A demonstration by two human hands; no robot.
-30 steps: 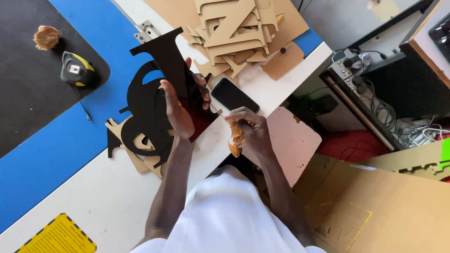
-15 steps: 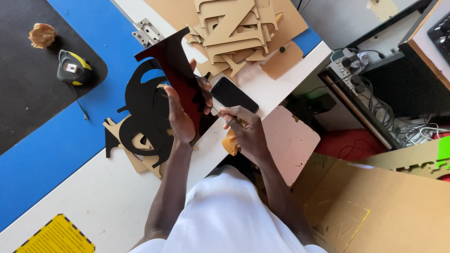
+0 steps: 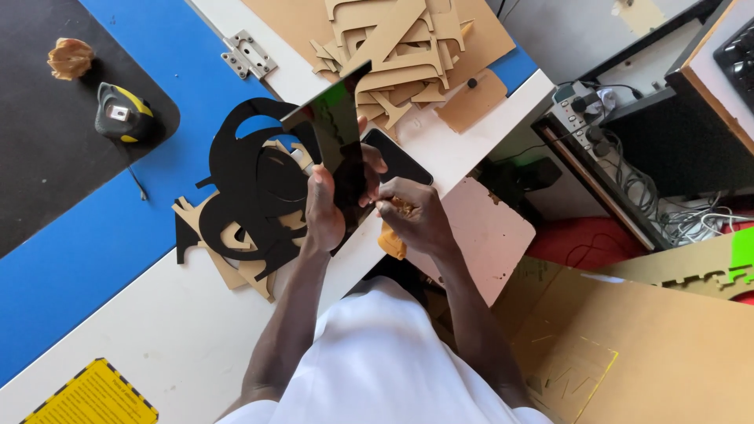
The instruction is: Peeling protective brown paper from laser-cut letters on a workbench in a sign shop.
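Note:
My left hand [image 3: 328, 200] grips a glossy black flat cut-out piece [image 3: 334, 129], holding it upright above the table edge. My right hand [image 3: 410, 216] is closed on a small orange-yellow tool [image 3: 393, 241] and rests against the piece's lower right edge. Under the left hand lies a pile of black cut-out shapes [image 3: 251, 184] on top of tan board cut-outs [image 3: 224, 259]. A dark phone [image 3: 398, 155] lies on the white table just behind my hands.
A heap of tan board letters [image 3: 393, 47] sits at the back. A tape measure [image 3: 122, 114] and a crumpled tan wad [image 3: 69, 59] lie on a black mat at left. A metal hinge [image 3: 247, 53], power strip with cables [image 3: 597, 118], cardboard sheet [image 3: 628, 353].
The black piece has been lifted and tilted more upright, its top now higher. My right hand moved up and closer to its lower edge.

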